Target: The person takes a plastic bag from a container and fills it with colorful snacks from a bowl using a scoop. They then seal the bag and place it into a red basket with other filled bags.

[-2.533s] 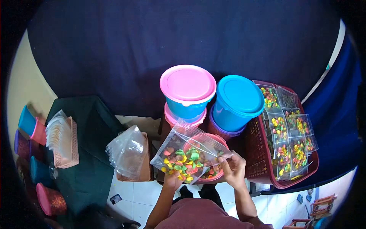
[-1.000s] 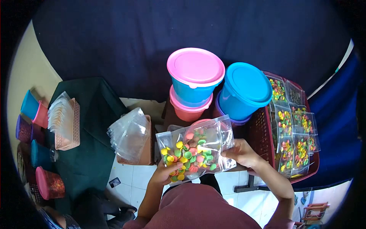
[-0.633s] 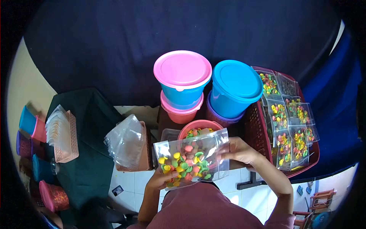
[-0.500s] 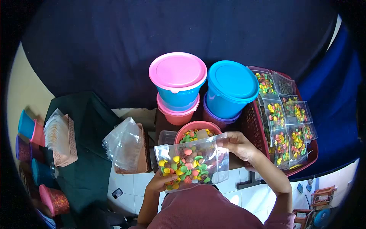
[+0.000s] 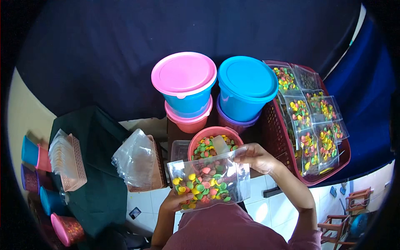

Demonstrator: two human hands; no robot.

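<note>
Between my two hands is a clear plastic bag (image 5: 204, 183), partly filled with small cup-shaped pieces in yellow, green, pink and brown. My left hand (image 5: 173, 201) grips its lower left side, thumb over the front. My right hand (image 5: 259, 159) pinches the upper right part of the bag near its flap end, fingers closed. Just behind the bag stands a pink tub (image 5: 196, 139) of the same colourful pieces, with a pale scoop-like piece (image 5: 220, 144) lying in it. The bag hides the tub's lower part.
Lidded tubs are stacked behind, topped by a pink lid (image 5: 183, 74) and a blue lid (image 5: 248, 78). A red basket (image 5: 280, 137) of filled bags stands right. Left are a basket (image 5: 157, 166) with flat bags (image 5: 135, 160) and another basket (image 5: 75, 177) of packets.
My view has shifted slightly, so the tubs and right basket appear displaced. Both hands keep hold of the bag, which stays nearly in the same place.
</note>
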